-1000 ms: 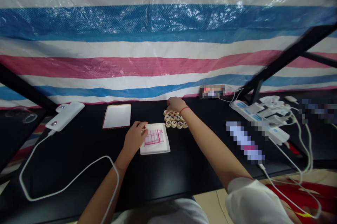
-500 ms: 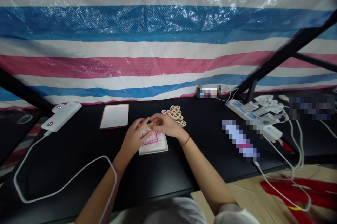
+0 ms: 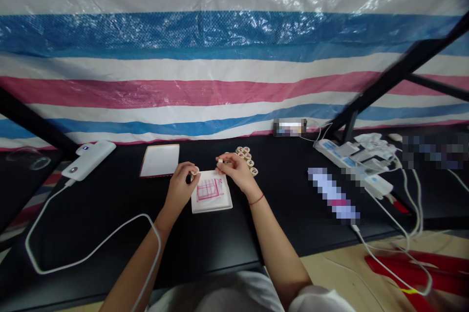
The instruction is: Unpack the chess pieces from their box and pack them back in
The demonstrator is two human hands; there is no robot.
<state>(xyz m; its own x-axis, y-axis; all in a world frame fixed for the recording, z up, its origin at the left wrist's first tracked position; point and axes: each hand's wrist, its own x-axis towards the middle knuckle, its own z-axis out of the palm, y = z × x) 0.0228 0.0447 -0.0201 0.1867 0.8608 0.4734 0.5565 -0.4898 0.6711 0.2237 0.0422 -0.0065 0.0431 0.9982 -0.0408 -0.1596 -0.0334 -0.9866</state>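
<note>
My left hand (image 3: 181, 185) pinches a round Chinese chess piece (image 3: 195, 170) at the far left corner of a shallow white box (image 3: 211, 208). Pink lines form a grid drawn on the sheet inside the box. Just past the box's far edge, my right hand (image 3: 234, 169) grips another Chinese chess piece (image 3: 220, 161) between thumb and fingers. Several more cream pieces with red or dark characters (image 3: 247, 156) lie grouped beyond the right hand, which partly hides them.
A white box lid (image 3: 159, 160) lies at the left. Further left is a white power bank (image 3: 90, 160) with a cable looping over my left forearm. A power strip (image 3: 344, 158) with plugs and cables and a blurred-out phone (image 3: 333, 194) occupy the right. A striped plastic sheet (image 3: 220, 92) hangs behind.
My hands were close together over the box and have moved apart, left hand to the left, right hand slightly right. The drawn grid is now uncovered, and a chess piece shows in each hand.
</note>
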